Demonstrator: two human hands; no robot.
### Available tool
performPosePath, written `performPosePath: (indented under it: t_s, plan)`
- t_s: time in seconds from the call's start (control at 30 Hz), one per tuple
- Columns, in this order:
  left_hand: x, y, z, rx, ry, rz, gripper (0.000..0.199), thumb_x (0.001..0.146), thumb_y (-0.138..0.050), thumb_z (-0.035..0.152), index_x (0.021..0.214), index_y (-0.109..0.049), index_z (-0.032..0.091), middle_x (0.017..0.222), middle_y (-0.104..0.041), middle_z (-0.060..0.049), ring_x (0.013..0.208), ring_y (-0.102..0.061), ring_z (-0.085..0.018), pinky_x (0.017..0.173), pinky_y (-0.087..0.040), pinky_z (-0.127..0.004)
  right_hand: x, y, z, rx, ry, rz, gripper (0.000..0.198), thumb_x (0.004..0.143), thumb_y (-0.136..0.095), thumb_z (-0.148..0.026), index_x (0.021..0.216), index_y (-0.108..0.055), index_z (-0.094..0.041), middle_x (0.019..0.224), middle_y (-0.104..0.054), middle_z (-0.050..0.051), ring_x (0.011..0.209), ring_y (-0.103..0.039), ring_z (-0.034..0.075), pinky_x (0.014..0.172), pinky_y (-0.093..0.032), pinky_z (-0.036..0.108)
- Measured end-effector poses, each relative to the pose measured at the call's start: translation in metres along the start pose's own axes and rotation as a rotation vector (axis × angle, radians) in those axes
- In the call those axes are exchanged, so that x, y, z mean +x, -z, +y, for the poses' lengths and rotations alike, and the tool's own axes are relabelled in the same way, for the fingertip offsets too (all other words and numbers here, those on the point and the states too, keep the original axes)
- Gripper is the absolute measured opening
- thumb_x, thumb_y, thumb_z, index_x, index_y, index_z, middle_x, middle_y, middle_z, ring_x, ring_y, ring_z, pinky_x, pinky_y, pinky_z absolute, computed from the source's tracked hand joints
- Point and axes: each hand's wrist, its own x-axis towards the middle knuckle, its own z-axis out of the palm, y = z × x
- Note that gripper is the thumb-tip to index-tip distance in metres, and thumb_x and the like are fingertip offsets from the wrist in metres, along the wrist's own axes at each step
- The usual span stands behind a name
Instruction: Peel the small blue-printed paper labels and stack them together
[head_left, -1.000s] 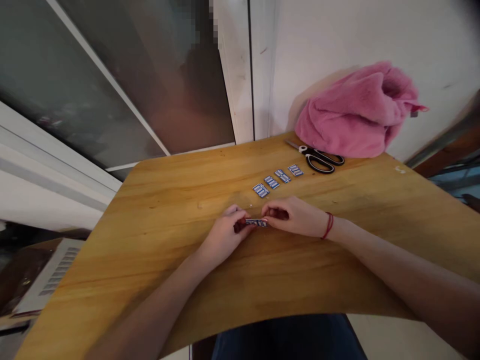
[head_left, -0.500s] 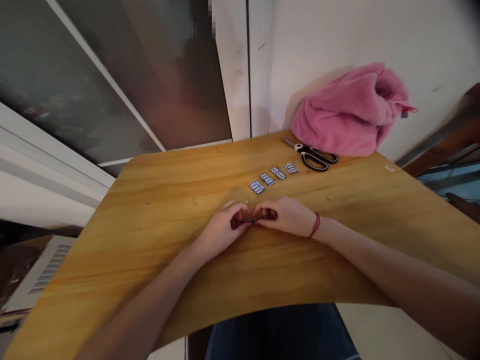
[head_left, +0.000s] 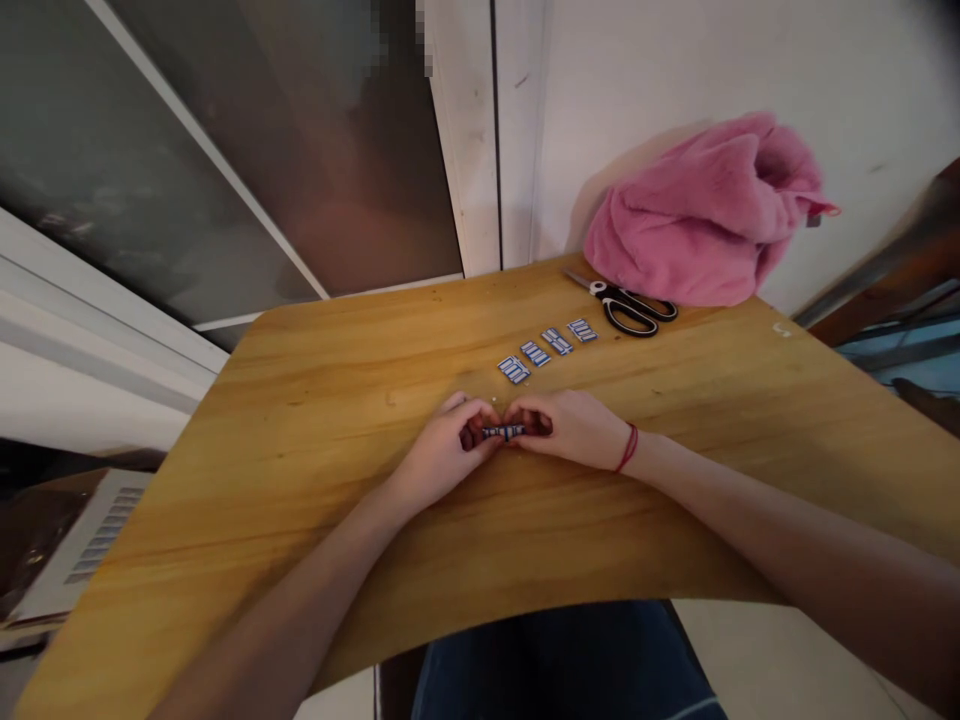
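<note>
Between my two hands is a small flat piece with a blue and white pattern (head_left: 504,432), pinched at its ends and partly covered by the fingers. My left hand (head_left: 448,440) grips its left end with thumb and fingers. From the other side my right hand (head_left: 574,428), with a red cord at the wrist, grips its right end. Just beyond my hands, several similar blue-and-white pieces lie in a slanting row; the nearest piece (head_left: 514,369) is closest to my fingers, and the farthest piece (head_left: 582,330) lies toward the scissors.
Black-handled scissors (head_left: 634,308) rest near the back of the wooden table (head_left: 315,420). Behind them a pink plush bundle (head_left: 697,220) leans against the white wall. A box with a white slotted panel (head_left: 97,540) stands beyond the table's left edge.
The held piece has tilted, so more of its blue-and-white face shows now; before, it appeared as a thin dark edge. Both hands stay in nearly the same place.
</note>
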Motion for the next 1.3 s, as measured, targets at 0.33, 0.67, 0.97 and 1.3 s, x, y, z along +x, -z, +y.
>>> performPosePath:
  t_s: [0.33, 0.67, 0.97, 1.3]
  plan:
    - [-0.002, -0.004, -0.002, -0.008, -0.013, 0.048, 0.003, 0.08, -0.059, 0.017, 0.079, -0.055, 0.018, 0.083, -0.041, 0.002, 0.061, -0.046, -0.006, 0.057, -0.042, -0.02, -0.001, -0.003, -0.002, -0.054, -0.011, 0.03, 0.015, 0.077, -0.062, -0.029, 0.089, -0.066, -0.021, 0.071, -0.063, -0.002, 0.061, -0.052, 0.009, 0.056, -0.031, 0.02]
    - [0.0, -0.003, 0.002, 0.045, -0.02, 0.035, 0.003, 0.082, -0.054, 0.017, 0.079, -0.056, 0.018, 0.078, -0.043, 0.002, 0.065, -0.045, -0.01, 0.06, -0.039, -0.021, 0.0, -0.007, 0.003, -0.022, 0.048, 0.073, 0.017, 0.083, -0.055, -0.032, 0.089, -0.065, -0.019, 0.072, -0.062, -0.001, 0.062, -0.051, 0.008, 0.057, -0.031, 0.02]
    - [0.005, -0.01, -0.011, -0.108, -0.048, 0.092, 0.003, 0.076, -0.055, 0.014, 0.075, -0.055, 0.018, 0.072, -0.048, 0.002, 0.069, -0.045, -0.013, 0.066, -0.038, -0.024, 0.01, -0.009, 0.005, -0.01, 0.139, 0.17, 0.016, 0.083, -0.057, -0.026, 0.087, -0.068, -0.015, 0.09, -0.06, 0.006, 0.078, -0.053, 0.012, 0.069, -0.039, 0.021]
    - [0.009, -0.014, -0.021, -0.277, -0.026, 0.104, 0.016, 0.082, -0.05, 0.031, 0.087, -0.049, 0.017, 0.069, -0.048, 0.003, 0.056, -0.048, -0.009, 0.053, -0.04, -0.021, -0.018, 0.023, 0.012, -0.128, -0.043, 0.323, 0.024, 0.088, -0.049, -0.025, 0.076, -0.066, -0.014, 0.063, -0.063, 0.0, 0.058, -0.054, 0.011, 0.051, -0.039, 0.02]
